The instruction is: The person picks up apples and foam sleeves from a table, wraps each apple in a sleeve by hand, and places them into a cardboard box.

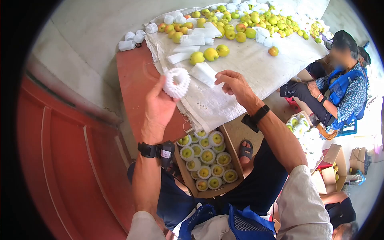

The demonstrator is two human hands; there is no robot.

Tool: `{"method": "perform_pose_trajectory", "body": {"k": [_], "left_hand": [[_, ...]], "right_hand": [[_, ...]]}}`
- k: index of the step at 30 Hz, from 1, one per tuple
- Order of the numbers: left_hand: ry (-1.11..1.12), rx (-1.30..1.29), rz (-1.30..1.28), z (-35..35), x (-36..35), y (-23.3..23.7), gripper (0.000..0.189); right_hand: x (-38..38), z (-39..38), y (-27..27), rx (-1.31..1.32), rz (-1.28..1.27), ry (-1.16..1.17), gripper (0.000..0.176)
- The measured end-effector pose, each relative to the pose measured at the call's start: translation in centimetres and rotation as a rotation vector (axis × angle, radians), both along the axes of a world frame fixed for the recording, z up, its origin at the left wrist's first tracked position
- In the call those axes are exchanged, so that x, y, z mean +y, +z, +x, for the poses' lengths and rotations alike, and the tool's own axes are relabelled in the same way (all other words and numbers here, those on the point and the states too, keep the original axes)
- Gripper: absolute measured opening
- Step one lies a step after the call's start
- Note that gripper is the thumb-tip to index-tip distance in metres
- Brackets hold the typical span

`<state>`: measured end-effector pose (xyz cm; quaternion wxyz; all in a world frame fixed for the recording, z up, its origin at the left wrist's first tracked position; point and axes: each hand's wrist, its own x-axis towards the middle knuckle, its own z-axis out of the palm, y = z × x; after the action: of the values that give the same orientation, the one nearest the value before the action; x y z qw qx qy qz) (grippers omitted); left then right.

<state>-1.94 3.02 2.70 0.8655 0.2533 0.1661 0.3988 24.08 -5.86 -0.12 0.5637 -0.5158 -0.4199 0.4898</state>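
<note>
One foam net (176,90) is gripped by the partly closed left hand (158,105). The empty right hand (239,89) is held half open near a flat foam sleeve (203,74).

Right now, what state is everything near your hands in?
Left hand: gripping.
Held foam net: ring-shaped.
Right hand: fingers curled.
Nearest table net: flattened.
Box: open, well filled.
Boxed apples: netted.
Nearest table apples: bare.
Cloth: spread out, creased.
Wrist straps: fastened.
</note>
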Motion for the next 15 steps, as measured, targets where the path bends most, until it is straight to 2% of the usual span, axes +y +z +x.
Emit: {"method": "perform_pose_trajectory", "body": {"k": [2, 7, 9, 10, 12, 13, 15], "left_hand": [[0.081, -0.029, 0.086, -1.1, 1.5, -0.8, 0.038], [0.187, 0.042, 0.098, -1.5, 1.8, -0.1, 0.037], [0.223, 0.062, 0.086, -1.6, 2.0, 0.0, 0.038], [0.221, 0.056, 0.088, -1.6, 2.0, 0.1, 0.038], [0.219, 0.054, 0.090, -1.6, 1.7, 0.5, 0.038], [0.216, 0.050, 0.089, -1.5, 1.6, 0.7, 0.038], [0.223, 0.045, 0.082, -1.4, 1.4, 1.0, 0.038]], "right_hand": [[1.0, 0.8, -0.5, -0.163, -0.092, -0.283, 0.024], [4.0, 3.3, -1.2, -0.298, -0.001, -0.381, 0.027], [5.6, 4.7, -1.4, -0.466, 0.044, -0.454, 0.034], [6.1, 5.4, -1.2, -0.470, 0.046, -0.456, 0.034], [6.9, 6.8, -1.1, -0.835, -0.089, -0.555, 0.040], [7.5, 7.5, -1.2, -0.840, -0.089, -0.558, 0.040], [8.8, 8.4, -1.3, -1.020, -0.127, -0.514, 0.054]]}}
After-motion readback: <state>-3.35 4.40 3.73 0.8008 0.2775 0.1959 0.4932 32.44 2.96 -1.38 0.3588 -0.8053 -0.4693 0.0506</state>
